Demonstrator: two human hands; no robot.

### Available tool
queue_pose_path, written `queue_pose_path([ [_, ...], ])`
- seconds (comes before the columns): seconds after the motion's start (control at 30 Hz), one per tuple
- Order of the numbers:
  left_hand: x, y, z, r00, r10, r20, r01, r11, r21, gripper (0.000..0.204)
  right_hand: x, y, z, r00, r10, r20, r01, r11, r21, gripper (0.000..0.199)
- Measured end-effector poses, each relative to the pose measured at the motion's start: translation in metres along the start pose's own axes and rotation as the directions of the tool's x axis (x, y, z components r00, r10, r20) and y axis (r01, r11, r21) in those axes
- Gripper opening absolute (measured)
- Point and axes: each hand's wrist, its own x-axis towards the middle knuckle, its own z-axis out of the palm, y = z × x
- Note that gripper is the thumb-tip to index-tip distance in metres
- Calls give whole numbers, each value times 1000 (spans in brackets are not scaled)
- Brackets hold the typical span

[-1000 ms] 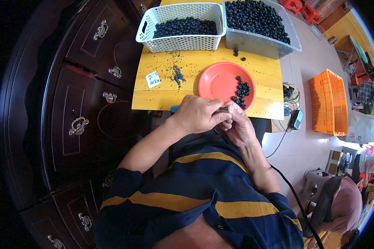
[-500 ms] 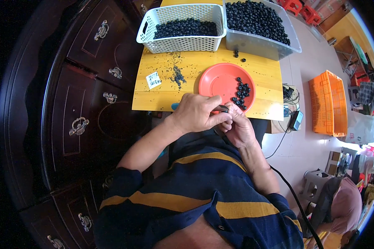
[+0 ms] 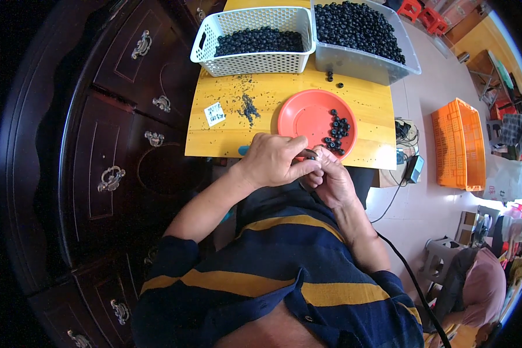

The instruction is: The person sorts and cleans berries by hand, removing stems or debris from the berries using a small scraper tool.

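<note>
At the table's near edge my left hand point(image 3: 272, 161) is closed round a tool with a blue-green handle point(image 3: 243, 149), whose end sticks out on the left. A dark piece point(image 3: 308, 153) shows between its thumb and forefinger. My right hand point(image 3: 332, 180) meets it there, fingers pinched together; whatever they hold is mostly hidden. Just beyond both hands lies a round red plastic dish point(image 3: 298, 110). Several small black ring-shaped parts point(image 3: 338, 126) are grouped on its right side.
A white perforated basket point(image 3: 261, 62) and a clear bin point(image 3: 359, 64), both with many black parts, stand at the far edge. Black scraps point(image 3: 249, 109) and a white label point(image 3: 214, 114) lie on the yellow table point(image 3: 214, 142). An orange crate point(image 3: 459, 145) and a seated person point(image 3: 481, 284) are right.
Both hands stay together in the same place, with only slight finger movement at the dark piece. The view has shifted very slightly. The parts in the dish look unchanged.
</note>
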Motion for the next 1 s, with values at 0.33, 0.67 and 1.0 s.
queue_pose_path([
  [0.33,-3,-4,7,992,-40,116,38,999,16,42,-1,-1,-4,995,45,-84,-44,999,9,24],
  [0.67,1,5,2,994,-101,43,107,979,-173,33,-1,2,1,998,61,-13,-57,979,196,22],
  [1.0,35,-22,-19,973,-199,119,208,976,-67,25,3,-8,-18,910,-401,-109,255,746,-616,15],
])
